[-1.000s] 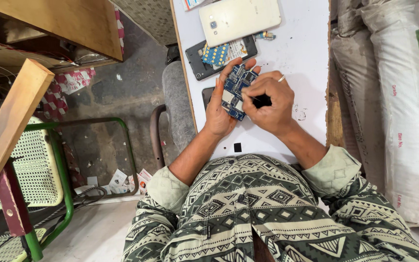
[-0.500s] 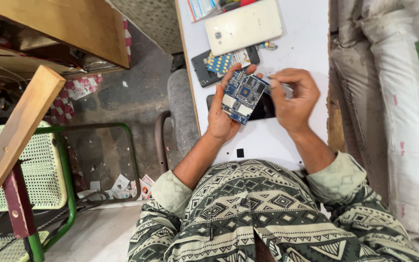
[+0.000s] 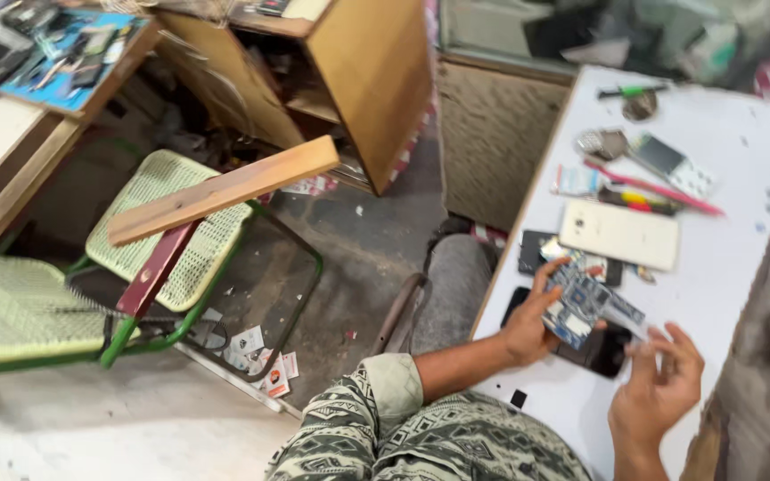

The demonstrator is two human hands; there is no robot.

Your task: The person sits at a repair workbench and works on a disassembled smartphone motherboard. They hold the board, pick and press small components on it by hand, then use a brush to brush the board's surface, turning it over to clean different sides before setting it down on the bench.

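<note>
From my head camera I look down at a white counter [image 3: 741,267] on my right and a bare floor on my left. My left hand [image 3: 528,325] pinches a blue-and-white phone circuit board [image 3: 581,303] by its lower left edge, thumb beneath and fingers curled over the top, holding it tilted just above the counter. Under the board lies a dark phone [image 3: 603,349] with its black screen up. My right hand [image 3: 657,392] hovers just beside the board's right end, fingers loosely spread and holding nothing; whether the fingertips touch the board is blurred.

Farther along the counter lies a white phone back [image 3: 618,233], resting partly over another dark opened phone [image 3: 541,254]. Beyond these are a pink pen [image 3: 661,189], a small keypad phone [image 3: 670,165], a round metal piece [image 3: 603,142] and a green-handled screwdriver [image 3: 630,90]. A small black chip [image 3: 518,398] sits near my left forearm.

On the floor stand a green mesh chair [image 3: 171,227], a wooden plank [image 3: 225,189] leaning across it, and a wooden cabinet [image 3: 376,85].
</note>
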